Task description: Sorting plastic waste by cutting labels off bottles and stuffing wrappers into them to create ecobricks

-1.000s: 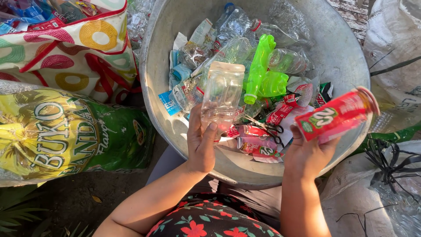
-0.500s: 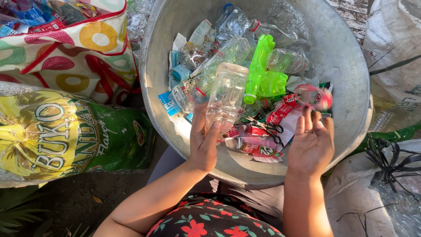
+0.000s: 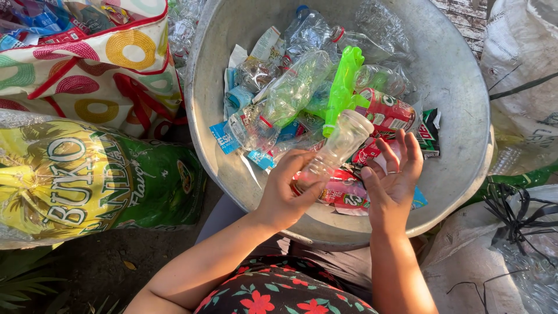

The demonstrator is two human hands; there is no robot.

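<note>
**Clear bottle held over the metal basin**

Your left hand (image 3: pixel 290 189) was closed around the lower part of a clear, label-free plastic bottle (image 3: pixel 337 145), fingers wrapped over its base end and thumb on the near side. The bottle tilted up and away from you, its wide open mouth pointing toward the far right, just above the heap in the large round grey metal basin (image 3: pixel 465 116).

Your right hand (image 3: pixel 395 177) was open, palm turned toward the bottle, fingers spread and slightly curled, holding nothing. It hovered just beside the bottle, near its upper half, without a clear touch.

Inside the basin lay a pile of crushed clear plastic bottles (image 3: pixel 290 93), a bright green plastic toy-like piece (image 3: pixel 343 87) standing upright among them, and a red-labelled plastic bottle (image 3: pixel 386 110) just beyond your right fingers. Red and white wrappers (image 3: pixel 334 192) lay beneath your hands, near the basin's near rim.

To your left, outside the basin, sat a green and yellow printed plastic sack (image 3: pixel 87 180), and behind it a white bag with coloured rings (image 3: pixel 99 64). A white woven sack (image 3: pixel 523 75) stood to your right.
</note>
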